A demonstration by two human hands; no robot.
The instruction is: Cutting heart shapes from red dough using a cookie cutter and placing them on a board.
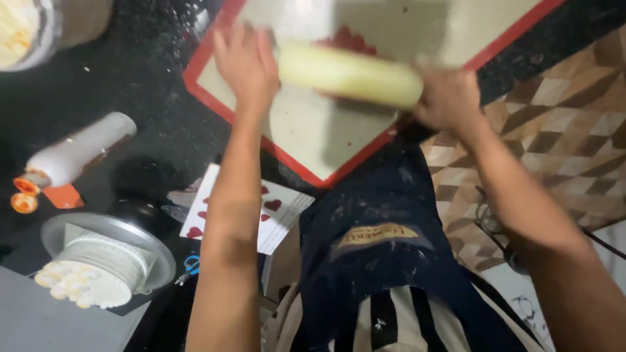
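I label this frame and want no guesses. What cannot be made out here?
Head view:
- Red dough: mostly hidden under the blurred rolling pin.
- Right hand: motion blur hides its fingers and grip.
- Left hand: blurred, pin end hidden.
- Baking mat: cut off by the top edge.

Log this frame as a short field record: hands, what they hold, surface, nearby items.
left hand: on one end of the rolling pin, fingers spread
right hand: gripping the other end
rolling pin: pale yellow, blurred, over the mat
red dough: partly hidden under the pin
mat: beige, red border, on the black counter
white cake: on a metal turntable, lower left
heart sheet: paper with red hearts, near the counter edge
white bottle: lying on its side, left
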